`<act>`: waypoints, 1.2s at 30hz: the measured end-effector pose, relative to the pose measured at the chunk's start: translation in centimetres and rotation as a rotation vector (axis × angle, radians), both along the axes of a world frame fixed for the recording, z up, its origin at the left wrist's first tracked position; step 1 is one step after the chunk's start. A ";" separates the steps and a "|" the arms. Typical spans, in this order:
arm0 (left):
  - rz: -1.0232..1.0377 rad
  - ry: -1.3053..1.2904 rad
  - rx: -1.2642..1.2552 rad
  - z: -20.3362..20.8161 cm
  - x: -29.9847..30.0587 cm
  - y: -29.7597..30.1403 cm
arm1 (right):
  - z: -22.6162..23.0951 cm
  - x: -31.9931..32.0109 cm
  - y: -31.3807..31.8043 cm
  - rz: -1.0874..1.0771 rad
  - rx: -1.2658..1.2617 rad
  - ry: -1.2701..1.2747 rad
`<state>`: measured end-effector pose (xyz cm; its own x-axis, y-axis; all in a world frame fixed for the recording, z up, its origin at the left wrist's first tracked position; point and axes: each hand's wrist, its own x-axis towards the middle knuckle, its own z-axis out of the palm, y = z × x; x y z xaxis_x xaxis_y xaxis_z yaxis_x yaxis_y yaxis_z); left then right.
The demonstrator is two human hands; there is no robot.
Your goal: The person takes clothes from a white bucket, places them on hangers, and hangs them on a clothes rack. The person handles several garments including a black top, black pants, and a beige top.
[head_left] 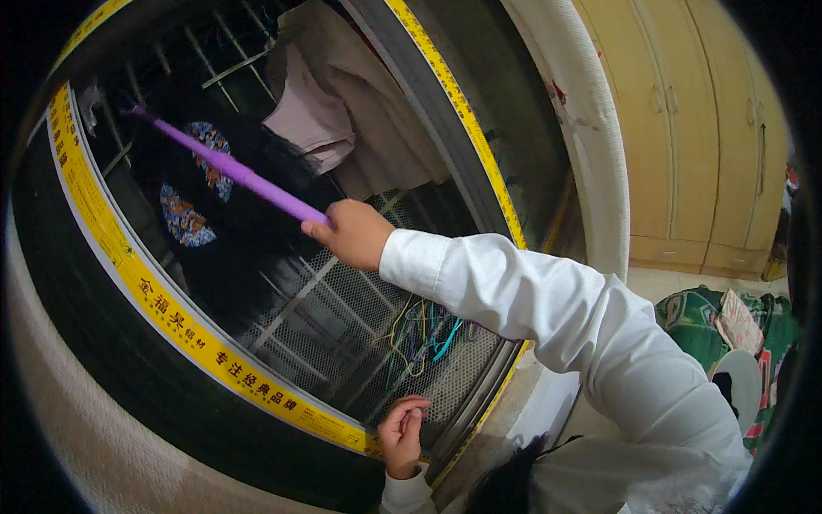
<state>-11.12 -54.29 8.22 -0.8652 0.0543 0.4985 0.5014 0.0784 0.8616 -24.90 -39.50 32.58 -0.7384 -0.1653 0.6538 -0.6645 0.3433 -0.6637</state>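
Note:
My right hand point(358, 235) is wrapped round the lower end of a purple extendable pole point(248, 178). The pole slants up to the far left, through the open window, and its thin tip is near the window bars. Behind it hangs a dark garment point(244, 248) with patterned blue-and-orange patches. To its right hang pale pinkish-beige clothes point(377, 128). Low in the view, my left hand point(402, 435) is near the window's lower corner, fingers curled in with nothing visible in them. Several thin hangers point(419, 334) lie on the mesh floor beyond the sill.
Metal bars point(227, 73) cage the window outside. Yellow printed tape point(180, 321) runs along its frame. A pale curtain point(591, 146) hangs at the right, before a wooden wardrobe point(676, 128). Green patterned cloth point(698, 308) and a pale round object point(736, 385) are at the lower right.

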 end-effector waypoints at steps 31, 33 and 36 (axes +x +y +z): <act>-0.371 -0.229 0.094 -2.5 4.5 14.4 | 1.6 5.2 5.3 0.602 -0.377 -0.278; -0.349 -0.251 0.068 -2.8 6.0 14.4 | -2.7 7.4 7.4 0.643 -0.360 -0.344; -0.385 -0.237 -0.003 -4.4 7.3 14.6 | -12.0 11.4 11.1 0.455 -0.309 -0.393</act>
<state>-3.78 -39.68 3.79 -0.8719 0.3957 0.2885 0.2833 -0.0730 0.9563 -13.47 -28.44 20.61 -0.8324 -0.3643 0.4176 -0.3867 -0.1579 -0.9086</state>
